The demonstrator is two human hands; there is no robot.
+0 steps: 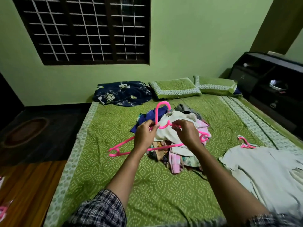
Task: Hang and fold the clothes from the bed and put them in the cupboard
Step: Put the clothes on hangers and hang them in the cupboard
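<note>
I hold a pink plastic hanger [122, 143] above the bed [114, 169], hook pointing up. My left hand [144, 135] grips it near the neck on the left side. My right hand [186, 133] pinches the right shoulder bar close to the neck. Behind and under my hands lies a mixed pile of clothes [178, 148], cream, pink, blue and patterned pieces. A pale grey-green garment [268, 176] lies spread flat at the right with another pink hanger [246, 143] sticking out of its neck.
Two green pillows [175, 87] and a dark floral bundle [123, 93] sit at the head of the bed. A dark shelved cabinet [270, 82] stands at the right. A wooden surface [29, 185] lies left of the bed, with pink items [3, 208] at its edge.
</note>
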